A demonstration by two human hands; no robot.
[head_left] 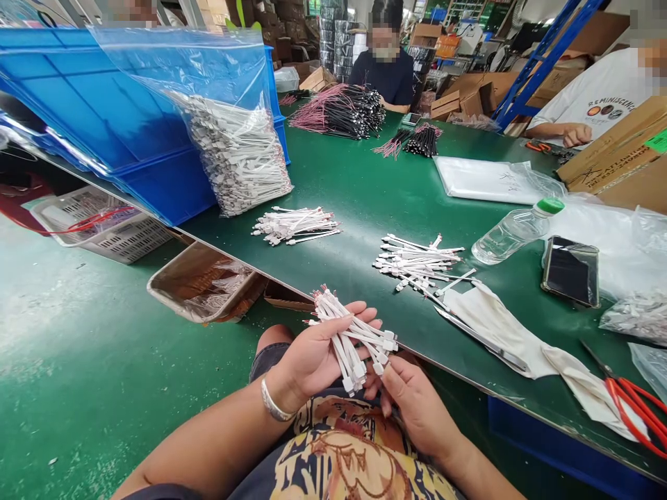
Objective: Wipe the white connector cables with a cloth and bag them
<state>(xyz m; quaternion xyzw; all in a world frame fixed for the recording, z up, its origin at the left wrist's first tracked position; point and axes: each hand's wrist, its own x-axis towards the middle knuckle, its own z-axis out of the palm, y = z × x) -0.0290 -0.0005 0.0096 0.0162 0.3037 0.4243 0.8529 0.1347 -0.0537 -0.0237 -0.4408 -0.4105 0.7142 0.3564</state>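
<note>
The left hand point(307, 357), palm up with its thumb laid across, cradled a bundle of white cables point(344, 352) above the lap at the near edge of the green table point(359, 184), while the right hand point(417, 396) pinched the connector ends. Out from that hold, one loose cable pile point(297, 226) lay at eleven o'clock, with a filled plastic bag point(234, 160) beyond it, and another white pile point(420, 262) at one o'clock. Farther off, a water bottle point(500, 238) lay tilted at two o'clock and red-handled scissors point(613, 386) sat between three and four.
</note>
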